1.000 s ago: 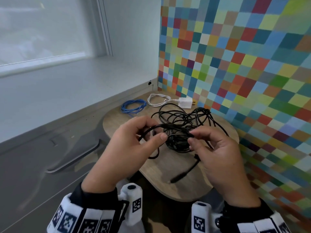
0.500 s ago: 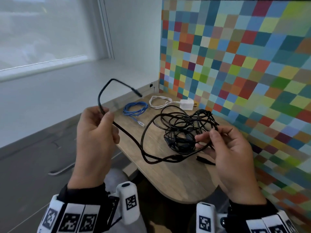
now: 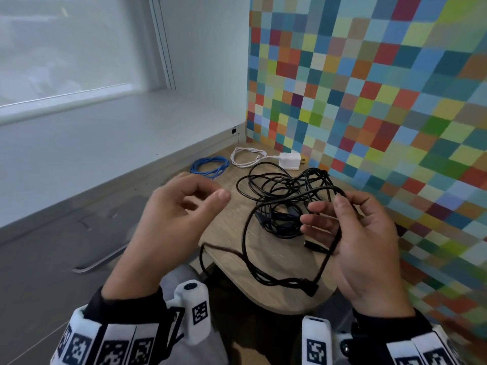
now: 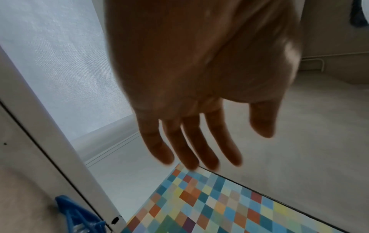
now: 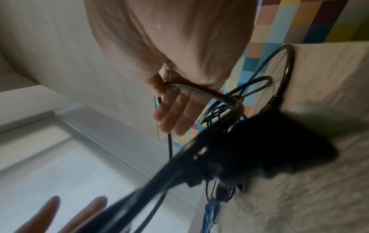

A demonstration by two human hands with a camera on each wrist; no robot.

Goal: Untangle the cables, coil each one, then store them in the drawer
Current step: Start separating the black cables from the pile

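Meanwhile left hand [image 3: 171,214] empty, right hand [image 3: 363,233] pinching black cable [image 3: 326,259]

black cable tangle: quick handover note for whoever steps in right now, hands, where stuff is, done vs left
Left hand: holds nothing, fingers relaxed, above the table's left edge.
Right hand: thumb hooks a loop of the black cable; fingers fairly straight.
Black cable tangle: mid wooden table, one strand trailing over the near edge.
Done: blue cable and white charger cable with its plug lie coiled at the back.
Left: free and coil the black cables, then store everything; the drawer at left looks closed.
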